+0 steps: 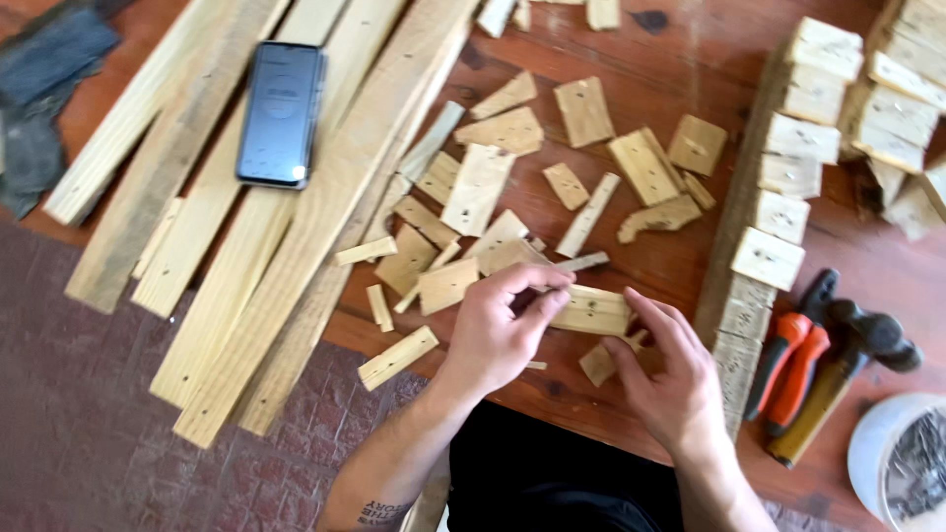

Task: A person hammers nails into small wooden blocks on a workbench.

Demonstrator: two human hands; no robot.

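Both hands met over the counter [680, 59]: the left hand [498, 335] pinched a small wood block [591, 310], the right hand [670, 379] curled, fingertips steadying its end.

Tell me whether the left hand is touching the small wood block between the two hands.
Touching. The head view shows the left hand with its fingertips pinched on the near end of the small wood block, no gap visible; the right hand meets it from the other side.
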